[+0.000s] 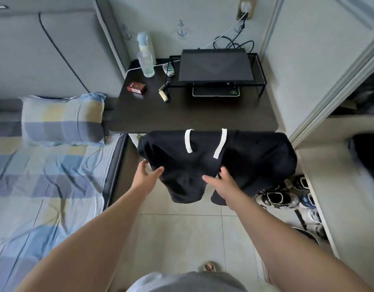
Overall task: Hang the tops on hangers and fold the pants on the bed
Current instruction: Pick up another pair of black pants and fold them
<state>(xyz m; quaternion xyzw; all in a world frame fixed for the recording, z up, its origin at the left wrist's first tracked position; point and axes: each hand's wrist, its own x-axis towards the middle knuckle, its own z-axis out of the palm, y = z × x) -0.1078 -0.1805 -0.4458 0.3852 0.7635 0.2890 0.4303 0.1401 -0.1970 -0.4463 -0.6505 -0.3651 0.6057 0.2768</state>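
Two hands on pants (203, 165): left hand (147, 173) pinches near-left edge; right hand (223, 183) rests on cloth, hold unclear. Pants drape over a hidden support just near of desk (182, 114), bed (44, 175) to the left. Light, limp, will sag: best taken by the waistband, both ends.

So the dark desk (182, 114) has a clear bottle (146, 57) at its back left corner, a small red box (136, 87) near it, and some little stick-shaped thing (164, 95) I can't make out. A black wire rack (260, 81) sits at the back right with a flat black device (215, 64) on top and a pad (215, 91) underneath. The bed (44, 197) has a plaid sheet with a matching pillow (62, 119) at the head. The tile floor (182, 234) has sneakers (276, 197) bunched on the right.
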